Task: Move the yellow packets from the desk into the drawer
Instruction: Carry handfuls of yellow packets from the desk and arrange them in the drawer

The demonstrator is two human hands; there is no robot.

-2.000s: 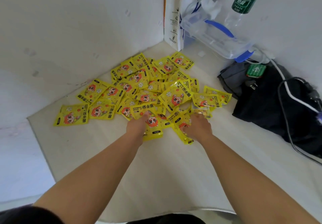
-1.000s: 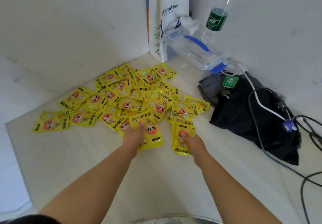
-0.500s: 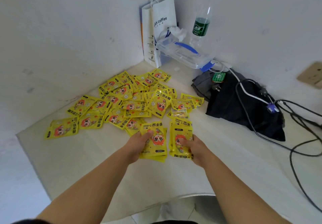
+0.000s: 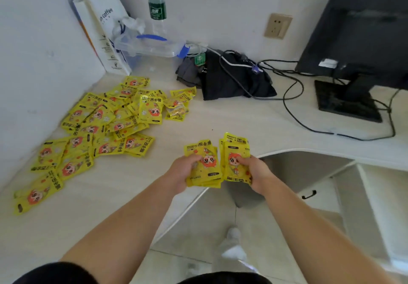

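Head view: left hand (image 4: 184, 171) grips a stack of yellow packets (image 4: 204, 164); right hand (image 4: 254, 171) grips a second stack (image 4: 235, 157), both near the desk (image 4: 220, 118) edge. Remaining packets (image 4: 103, 124) lie far left. Drawer handle (image 4: 309, 194) at lower right.

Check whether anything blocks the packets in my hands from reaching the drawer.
Nothing visible lies between. The left hand and right hand hold packets at the desk edge; the drawer, lower right, looks shut.

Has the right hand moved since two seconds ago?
Yes. The right hand, gripping a stack, has left the pile, rightward, to the desk's curved edge.
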